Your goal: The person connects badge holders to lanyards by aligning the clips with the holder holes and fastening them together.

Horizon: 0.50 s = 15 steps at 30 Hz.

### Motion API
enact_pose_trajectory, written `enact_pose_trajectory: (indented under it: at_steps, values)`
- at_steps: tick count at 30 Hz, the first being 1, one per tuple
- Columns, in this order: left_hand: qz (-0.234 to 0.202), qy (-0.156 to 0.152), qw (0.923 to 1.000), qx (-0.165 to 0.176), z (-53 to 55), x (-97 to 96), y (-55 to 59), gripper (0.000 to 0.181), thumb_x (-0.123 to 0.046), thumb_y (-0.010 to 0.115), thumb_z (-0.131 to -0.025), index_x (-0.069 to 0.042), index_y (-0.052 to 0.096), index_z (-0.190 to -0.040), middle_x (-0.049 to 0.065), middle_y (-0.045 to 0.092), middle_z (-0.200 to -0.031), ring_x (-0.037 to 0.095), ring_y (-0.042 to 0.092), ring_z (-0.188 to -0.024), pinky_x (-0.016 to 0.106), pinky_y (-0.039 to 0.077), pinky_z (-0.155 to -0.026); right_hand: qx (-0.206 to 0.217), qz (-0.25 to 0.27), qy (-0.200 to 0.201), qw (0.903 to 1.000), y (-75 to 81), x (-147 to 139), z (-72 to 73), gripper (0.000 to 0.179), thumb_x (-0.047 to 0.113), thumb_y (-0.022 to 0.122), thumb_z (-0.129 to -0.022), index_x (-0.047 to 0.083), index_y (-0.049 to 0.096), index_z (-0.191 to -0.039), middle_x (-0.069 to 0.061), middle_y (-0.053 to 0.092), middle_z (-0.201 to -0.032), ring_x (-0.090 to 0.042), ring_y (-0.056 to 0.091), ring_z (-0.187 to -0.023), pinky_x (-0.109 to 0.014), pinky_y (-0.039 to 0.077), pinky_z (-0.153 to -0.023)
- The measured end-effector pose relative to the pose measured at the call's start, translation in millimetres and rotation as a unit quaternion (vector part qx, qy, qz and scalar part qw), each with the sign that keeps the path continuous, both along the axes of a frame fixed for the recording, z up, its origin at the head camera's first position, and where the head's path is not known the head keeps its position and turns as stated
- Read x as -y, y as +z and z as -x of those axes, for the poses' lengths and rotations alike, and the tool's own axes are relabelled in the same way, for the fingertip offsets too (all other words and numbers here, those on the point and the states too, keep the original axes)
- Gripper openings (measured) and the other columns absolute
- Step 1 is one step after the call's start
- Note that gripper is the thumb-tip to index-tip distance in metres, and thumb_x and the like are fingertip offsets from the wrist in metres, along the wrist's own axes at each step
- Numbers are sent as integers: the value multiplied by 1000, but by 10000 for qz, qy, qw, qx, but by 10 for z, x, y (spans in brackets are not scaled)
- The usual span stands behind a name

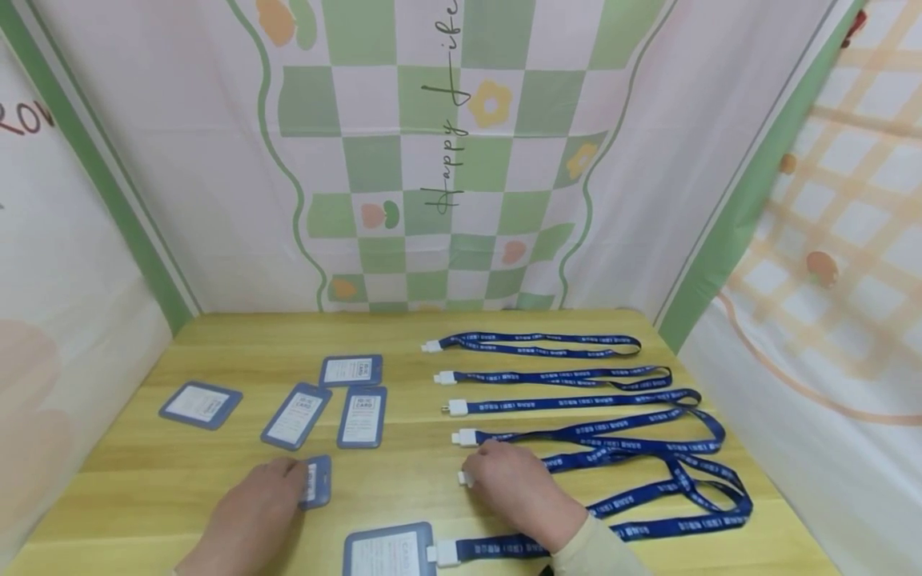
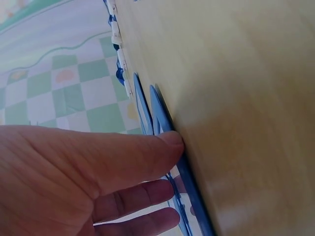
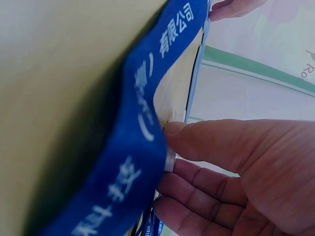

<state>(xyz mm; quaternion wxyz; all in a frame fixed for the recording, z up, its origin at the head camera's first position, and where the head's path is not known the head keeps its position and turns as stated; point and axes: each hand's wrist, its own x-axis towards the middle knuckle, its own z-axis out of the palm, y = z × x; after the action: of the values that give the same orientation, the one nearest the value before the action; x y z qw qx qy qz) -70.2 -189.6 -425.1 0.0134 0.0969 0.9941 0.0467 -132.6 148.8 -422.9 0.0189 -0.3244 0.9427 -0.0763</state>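
Note:
My left hand (image 1: 252,512) grips a blue-framed ID card holder (image 1: 322,482) flat at the table's left middle, covering its left part. The left wrist view has the thumb at the holder's edge (image 2: 197,196) and the fingers on its far side. On the other side, my right hand (image 1: 515,484) pinches a navy lanyard by its white plastic clip (image 1: 464,478), the tip of which sticks out past the fingers. White lettering runs along its strap (image 3: 128,142) in the right wrist view. Nearer me, another card holder (image 1: 389,552) meets the clip (image 1: 446,552) of another lanyard.
Several more card holders (image 1: 362,418) lie beyond my left hand. To the right, several navy lanyards (image 1: 576,402) are laid out in rows, clips toward the left, their loops overlapping near the right edge. A patterned cloth (image 1: 432,160) hangs behind the wooden table (image 1: 238,336).

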Motion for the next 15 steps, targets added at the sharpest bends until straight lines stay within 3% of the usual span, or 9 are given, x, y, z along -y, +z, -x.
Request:
enact_pose_trajectory:
  at_steps: [9,15]
  values:
    - [-198,97,9982,564,43,-43,13,53,-12,81,-88,1,63,-136,23,64,-133,38,65,-120,61,54,-103,72,-22,-18,10000,6,4,1,8,20,75,-95,19,81,-100,11,67,-81,-1,50,-68,-20,51,-62]
    - [-336,74,9978,575,25,-77,32,53,-13,81,-87,0,63,-136,22,64,-134,37,65,-119,60,54,-103,27,-93,-29,9999,19,23,-18,7,21,75,-94,18,81,-98,11,65,-78,-1,49,-66,-20,50,-62]
